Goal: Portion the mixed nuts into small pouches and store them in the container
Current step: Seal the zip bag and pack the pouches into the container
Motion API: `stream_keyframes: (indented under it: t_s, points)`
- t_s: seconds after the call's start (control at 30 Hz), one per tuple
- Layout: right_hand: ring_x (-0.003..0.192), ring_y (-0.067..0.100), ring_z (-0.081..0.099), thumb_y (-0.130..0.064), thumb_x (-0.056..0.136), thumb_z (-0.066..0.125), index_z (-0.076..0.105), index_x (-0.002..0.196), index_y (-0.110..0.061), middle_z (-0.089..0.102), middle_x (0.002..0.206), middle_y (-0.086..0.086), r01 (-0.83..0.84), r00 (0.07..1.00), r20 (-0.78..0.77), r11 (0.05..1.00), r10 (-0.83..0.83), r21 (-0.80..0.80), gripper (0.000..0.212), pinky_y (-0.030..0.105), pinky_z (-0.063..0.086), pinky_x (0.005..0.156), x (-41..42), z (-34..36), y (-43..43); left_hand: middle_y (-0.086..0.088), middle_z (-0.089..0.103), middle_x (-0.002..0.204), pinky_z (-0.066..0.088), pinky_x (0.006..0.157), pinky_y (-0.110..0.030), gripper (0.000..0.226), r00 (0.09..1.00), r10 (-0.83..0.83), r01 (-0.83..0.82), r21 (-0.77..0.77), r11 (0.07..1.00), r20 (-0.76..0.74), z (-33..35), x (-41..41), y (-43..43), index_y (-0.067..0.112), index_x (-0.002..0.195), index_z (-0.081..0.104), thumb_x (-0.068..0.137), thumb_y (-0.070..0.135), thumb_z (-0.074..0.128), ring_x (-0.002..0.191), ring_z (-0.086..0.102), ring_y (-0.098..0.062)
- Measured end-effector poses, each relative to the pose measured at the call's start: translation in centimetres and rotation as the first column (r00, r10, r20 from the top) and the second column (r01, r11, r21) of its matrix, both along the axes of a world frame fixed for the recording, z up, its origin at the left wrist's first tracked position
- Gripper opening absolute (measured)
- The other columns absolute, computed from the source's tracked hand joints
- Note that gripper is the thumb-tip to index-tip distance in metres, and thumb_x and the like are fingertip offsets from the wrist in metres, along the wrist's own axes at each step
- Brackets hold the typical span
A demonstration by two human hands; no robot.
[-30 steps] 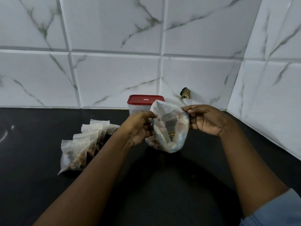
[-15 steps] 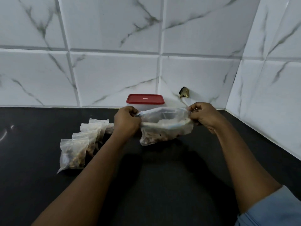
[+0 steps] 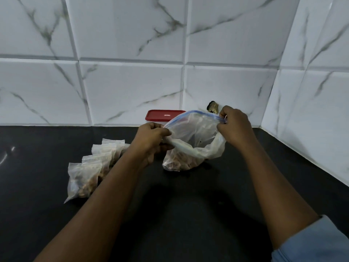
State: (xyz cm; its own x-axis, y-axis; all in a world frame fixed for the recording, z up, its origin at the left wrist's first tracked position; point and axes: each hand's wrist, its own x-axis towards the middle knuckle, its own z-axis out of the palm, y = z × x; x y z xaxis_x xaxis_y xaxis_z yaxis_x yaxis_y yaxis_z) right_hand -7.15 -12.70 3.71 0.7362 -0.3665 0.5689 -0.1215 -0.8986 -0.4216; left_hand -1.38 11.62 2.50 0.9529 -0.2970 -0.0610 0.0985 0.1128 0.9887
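Mouth of the bag [image 3: 194,133], stretched flat half a second ago, is now spread open; left hand [image 3: 151,140] and right hand [image 3: 235,125] each pinch its rim. It sits mid-scene on the counter [image 3: 188,214], so the nuts [image 3: 177,161] look reachable for another portion. Filled pouches [image 3: 90,167] lie left, container [image 3: 162,115] far behind.

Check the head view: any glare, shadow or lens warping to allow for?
Head view: the wide lens bows the joints of the white marble-look wall tiles; a glare streak on the black countertop, far left; soft shadow below the large clear zip bag; small clear nut pouches slightly soft.
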Motion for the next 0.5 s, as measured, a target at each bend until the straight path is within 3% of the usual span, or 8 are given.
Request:
stream_keyframes:
  t_s: [0.07, 0.13, 0.17, 0.23, 0.3, 0.4, 0.5]
  points:
    - [0.08, 0.027, 0.052, -0.001, 0.086, 0.065, 0.062, 0.103, -0.01, 0.056, 0.094, 0.007, -0.013, 0.999, 0.033, 0.999, 0.014, -0.044, 0.019, 0.033, 0.033, 0.063, -0.2, 0.3, 0.5, -0.022, 0.067, 0.114, 0.066, 0.071, -0.043, 0.018, 0.992, -0.096, 0.082, -0.155, 0.984, -0.083, 0.3, -0.3, 0.1, -0.003, 0.114, 0.062, 0.096, -0.002, 0.063, 0.089, 0.075, -0.035]
    - [0.071, 0.022, 0.055, 0.001, 0.085, 0.067, 0.064, 0.099, -0.009, 0.059, 0.086, 0.006, -0.119, 0.99, 0.089, 0.988, 0.111, 0.096, 0.017, 0.028, 0.041, 0.056, -0.3, 0.7, 1.0, -0.024, 0.069, 0.108, 0.063, 0.084, -0.05, 0.014, 0.96, -0.233, 0.175, -0.314, 0.933, -0.156, 0.5, -0.6, 0.4, -0.004, 0.108, 0.064, 0.095, 0.0, 0.06, 0.092, 0.074, -0.038]
    - [0.063, 0.017, 0.056, 0.0, 0.086, 0.069, 0.065, 0.098, -0.009, 0.059, 0.082, 0.004, -0.222, 0.974, 0.113, 0.937, 0.198, 0.27, 0.015, 0.025, 0.044, 0.052, -0.5, 0.9, 1.3, -0.025, 0.07, 0.107, 0.06, 0.091, -0.052, 0.011, 0.942, -0.289, 0.209, -0.375, 0.903, -0.172, 0.6, -0.7, 0.5, -0.003, 0.101, 0.065, 0.093, 0.0, 0.06, 0.097, 0.073, -0.041]
    - [0.054, 0.011, 0.055, 0.0, 0.093, 0.069, 0.068, 0.098, -0.012, 0.062, 0.08, 0.003, -0.4, 0.906, 0.16, 0.673, 0.392, 0.622, 0.012, 0.028, 0.047, 0.052, -0.9, 1.1, 1.9, -0.026, 0.071, 0.108, 0.055, 0.1, -0.055, 0.008, 0.922, -0.35, 0.248, -0.442, 0.862, -0.165, 0.5, -0.6, 0.4, -0.002, 0.094, 0.067, 0.09, 0.001, 0.06, 0.108, 0.07, -0.043]
    - [0.062, 0.01, 0.061, 0.002, 0.097, 0.065, 0.071, 0.102, -0.012, 0.067, 0.084, 0.003, -0.449, 0.844, 0.178, 0.484, 0.506, 0.751, 0.016, 0.029, 0.05, 0.06, -0.8, 0.9, 1.9, -0.027, 0.071, 0.116, 0.055, 0.101, -0.053, 0.012, 0.921, -0.362, 0.268, -0.445, 0.854, -0.141, -0.1, -0.3, -0.1, -0.004, 0.1, 0.068, 0.095, -0.002, 0.058, 0.114, 0.07, -0.041]
    - [0.081, 0.019, 0.065, 0.008, 0.097, 0.059, 0.071, 0.113, -0.011, 0.071, 0.089, 0.006, -0.473, 0.778, 0.179, 0.373, 0.602, 0.798, 0.027, 0.036, 0.055, 0.074, -0.7, 0.5, 1.9, -0.026, 0.069, 0.124, 0.06, 0.095, -0.046, 0.027, 0.933, -0.342, 0.272, -0.399, 0.876, -0.113, -1.1, -0.3, -1.0, -0.007, 0.123, 0.064, 0.096, -0.003, 0.062, 0.118, 0.069, -0.036]
    - [0.083, 0.018, 0.07, 0.01, 0.094, 0.064, 0.066, 0.123, -0.007, 0.074, 0.089, 0.006, -0.486, 0.696, 0.165, 0.288, 0.699, 0.825, 0.034, 0.034, 0.06, 0.077, -0.9, 0.2, 2.1, -0.022, 0.073, 0.112, 0.064, 0.084, -0.039, 0.019, 0.955, -0.29, 0.256, -0.323, 0.911, -0.062, -1.4, -0.4, -1.4, -0.006, 0.112, 0.069, 0.094, 0.0, 0.068, 0.102, 0.073, -0.031]
